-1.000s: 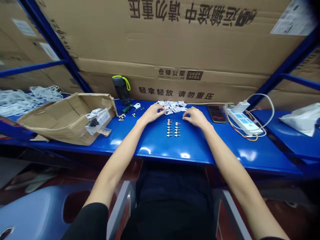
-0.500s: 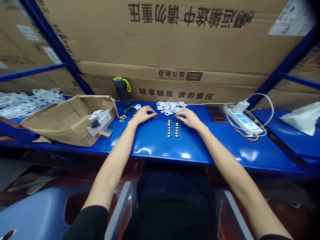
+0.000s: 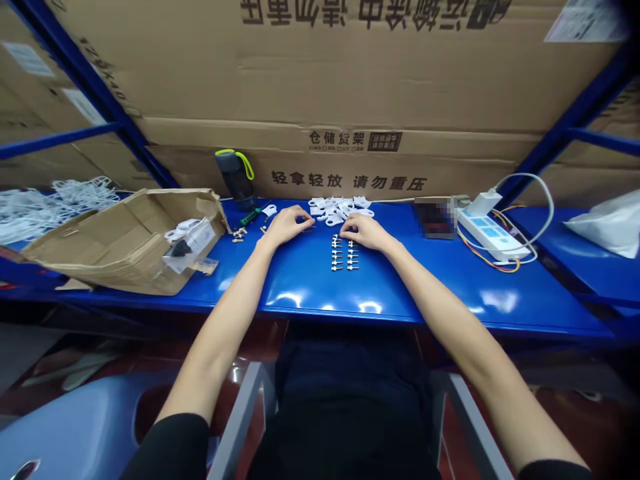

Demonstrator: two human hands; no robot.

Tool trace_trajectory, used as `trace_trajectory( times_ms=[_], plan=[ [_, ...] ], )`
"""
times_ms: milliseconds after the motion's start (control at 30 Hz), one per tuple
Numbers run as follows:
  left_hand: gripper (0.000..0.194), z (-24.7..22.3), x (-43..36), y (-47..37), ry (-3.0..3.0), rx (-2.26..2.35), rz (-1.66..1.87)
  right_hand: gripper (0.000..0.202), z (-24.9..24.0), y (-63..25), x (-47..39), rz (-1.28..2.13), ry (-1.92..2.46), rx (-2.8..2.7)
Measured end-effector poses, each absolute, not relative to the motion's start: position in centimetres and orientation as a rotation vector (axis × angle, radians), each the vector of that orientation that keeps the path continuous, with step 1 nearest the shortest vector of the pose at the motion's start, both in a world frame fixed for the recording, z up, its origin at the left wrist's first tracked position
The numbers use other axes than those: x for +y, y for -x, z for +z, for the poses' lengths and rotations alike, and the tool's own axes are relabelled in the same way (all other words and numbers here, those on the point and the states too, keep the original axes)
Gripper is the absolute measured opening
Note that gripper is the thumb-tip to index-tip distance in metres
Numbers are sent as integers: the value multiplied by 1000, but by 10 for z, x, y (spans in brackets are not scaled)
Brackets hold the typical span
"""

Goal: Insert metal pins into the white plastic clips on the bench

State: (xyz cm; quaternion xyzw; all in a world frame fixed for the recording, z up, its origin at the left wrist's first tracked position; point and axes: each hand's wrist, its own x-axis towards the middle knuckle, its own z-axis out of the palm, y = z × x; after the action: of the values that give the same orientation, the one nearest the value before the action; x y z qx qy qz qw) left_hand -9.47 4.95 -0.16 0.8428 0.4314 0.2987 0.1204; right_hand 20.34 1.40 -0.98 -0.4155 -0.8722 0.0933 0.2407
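Note:
Two short columns of small metal-tipped pieces (image 3: 337, 256) lie on the blue table. At the top of these columns is my right hand (image 3: 367, 233), its thumb and finger pinched at a piece too small to make out. My left hand (image 3: 289, 225) rests farther left, its fingertips brought together beside a thin dark item; what they hold is too small to tell. Behind and between both hands lies a pile of white plastic parts (image 3: 334, 210). Several small brass-coloured pieces (image 3: 239, 235) are scattered left of my left hand, near a green-handled tool (image 3: 250, 217).
An open cardboard box (image 3: 115, 250) with bagged items stands on the left, with a dark bottle (image 3: 236, 179) behind it. White cords (image 3: 55, 207) lie far left. On the right are a dark pixelated object (image 3: 435, 218), a power strip (image 3: 493, 233) and a white bag (image 3: 610, 223).
My right hand has moved left and nearer, from beside the white parts to the top of the piece columns. My left hand has hardly moved. The view has shifted slightly.

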Motion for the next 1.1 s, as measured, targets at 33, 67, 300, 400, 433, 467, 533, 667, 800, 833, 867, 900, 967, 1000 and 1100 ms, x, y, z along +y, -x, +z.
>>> trace_trajectory(
  times_ms=[33, 67, 300, 400, 433, 467, 533, 667, 800, 833, 867, 900, 967, 1000, 1100],
  plan=[
    [36, 0, 46, 90, -2462, 1245, 908, 15, -10, -203, 13, 237, 1143, -2381],
    [36, 1, 43, 84, -2460, 1212, 934, 15, -9, -203, 12, 224, 1144, -2371],
    [38, 1, 27, 44, -2463, 907, 855, 15, -4, -204, 3, 197, 1055, -2256],
    [38, -1, 26, 41, -2406, 906, 895, 17, -3, -203, 0, 204, 1035, -2222],
    [37, -1, 26, 41, -2400, 918, 910, 18, -3, -202, 0, 206, 1034, -2214],
    [36, -1, 26, 42, -2401, 931, 925, 18, -3, -201, -1, 206, 1037, -2203],
    [35, -2, 27, 43, -2416, 950, 938, 20, -3, -201, -1, 203, 1057, -2179],
    [34, -4, 26, 41, -2417, 958, 939, 17, -4, -201, -3, 217, 1036, -2179],
    [39, -6, 23, 35, -2383, 973, 920, 23, -2, -201, -7, 253, 955, -2224],
    [39, -6, 23, 35, -2376, 971, 907, 19, -1, -200, -8, 249, 951, -2228],
    [39, -5, 23, 35, -2373, 965, 893, 16, -1, -201, -8, 238, 952, -2234],
    [39, -5, 24, 36, -2377, 954, 875, 14, -1, -202, -7, 218, 962, -2241],
    [37, -3, 27, 43, -2419, 933, 819, 11, -1, -207, -5, 162, 1014, -2261],
    [35, -2, 30, 48, -2455, 932, 786, 10, -2, -211, -3, 128, 1055, -2272],
    [29, 0, 41, 70, -2568, 1013, 698, 9, -4, -229, 2, 30, 1185, -2317]
  ],
)
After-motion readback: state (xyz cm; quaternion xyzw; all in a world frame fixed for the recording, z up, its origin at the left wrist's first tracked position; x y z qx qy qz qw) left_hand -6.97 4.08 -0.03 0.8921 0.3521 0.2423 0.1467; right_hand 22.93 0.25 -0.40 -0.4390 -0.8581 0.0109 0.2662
